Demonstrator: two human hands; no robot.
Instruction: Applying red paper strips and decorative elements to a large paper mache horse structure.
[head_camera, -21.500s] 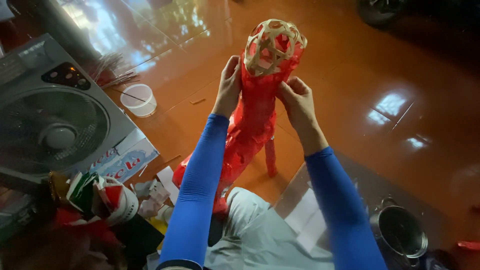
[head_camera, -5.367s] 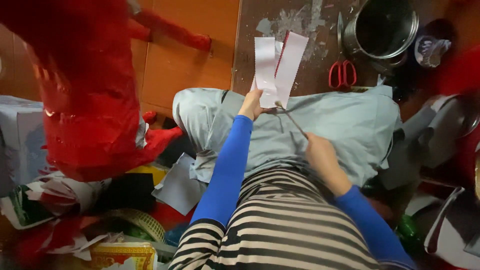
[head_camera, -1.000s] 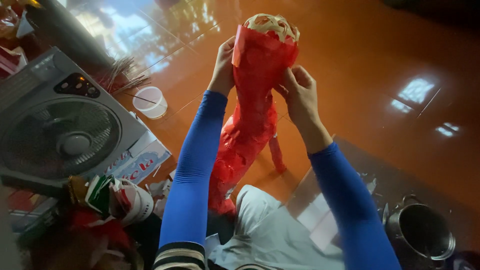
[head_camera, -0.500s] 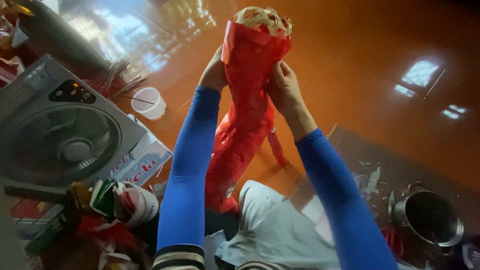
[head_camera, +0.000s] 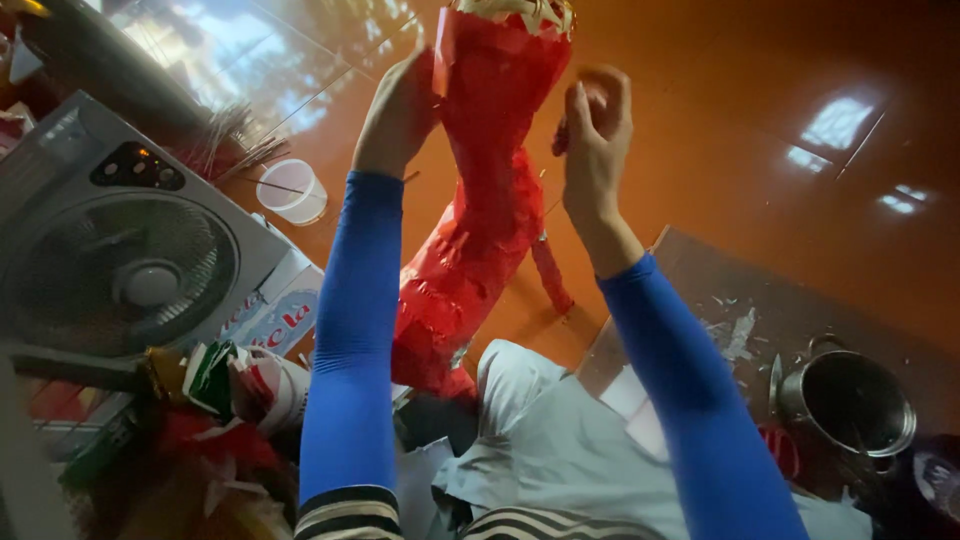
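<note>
Red paper figure upright, left hand touching, right hand just beside

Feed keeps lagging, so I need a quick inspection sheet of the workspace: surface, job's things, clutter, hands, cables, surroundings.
Surface: glossy orange floor with window glare.
Job's things: tall red paper-covered figure, woven frame bare at the top.
Clutter: box fan, white cup, metal pot, paper scraps on the left.
Hands: left hand pressed against the figure's upper part; right hand just off it, fingers curled.
Cables: nothing seen.
Surroundings: dark mat strewn with paper bits.
</note>
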